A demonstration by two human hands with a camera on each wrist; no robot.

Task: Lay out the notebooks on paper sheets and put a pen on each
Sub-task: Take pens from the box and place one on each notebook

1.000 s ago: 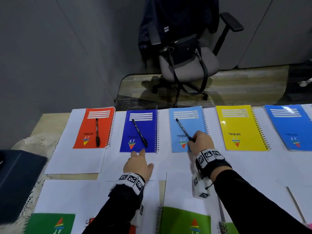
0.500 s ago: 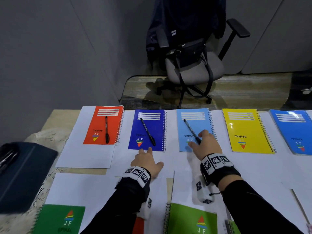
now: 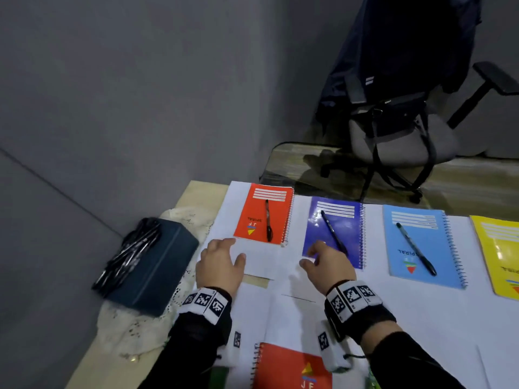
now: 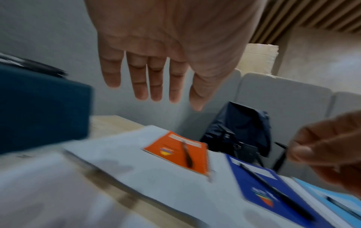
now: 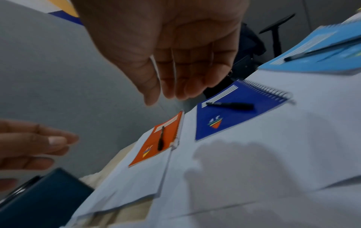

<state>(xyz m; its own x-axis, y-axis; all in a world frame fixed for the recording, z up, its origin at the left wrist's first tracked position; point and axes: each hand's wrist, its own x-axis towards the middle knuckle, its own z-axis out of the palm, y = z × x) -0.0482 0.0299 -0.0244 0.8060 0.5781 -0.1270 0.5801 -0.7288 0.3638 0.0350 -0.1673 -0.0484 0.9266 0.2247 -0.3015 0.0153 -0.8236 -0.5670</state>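
An orange notebook (image 3: 262,213), a dark blue notebook (image 3: 341,223) and a light blue notebook (image 3: 421,242) lie on white paper sheets (image 3: 261,262), each with a black pen on it: one pen (image 3: 268,220) on orange, one (image 3: 334,233) on dark blue, one (image 3: 415,248) on light blue. A yellow notebook (image 3: 500,248) at the right edge shows no pen. My left hand (image 3: 222,258) hovers empty with straight fingers (image 4: 145,80) in front of the orange notebook (image 4: 179,152). My right hand (image 3: 325,262) hangs empty, fingers (image 5: 181,83) loosely bent, over the dark blue notebook's near corner.
A dark blue box (image 3: 151,265) with several loose black pens (image 3: 132,248) on top sits on a lace cloth (image 3: 126,327) at the table's left. A red notebook (image 3: 289,369) lies at the near edge. An office chair (image 3: 401,130) stands behind the table.
My right hand let go of the pen on the light blue notebook and moved left. My left hand also moved left toward the box. The view swung left.
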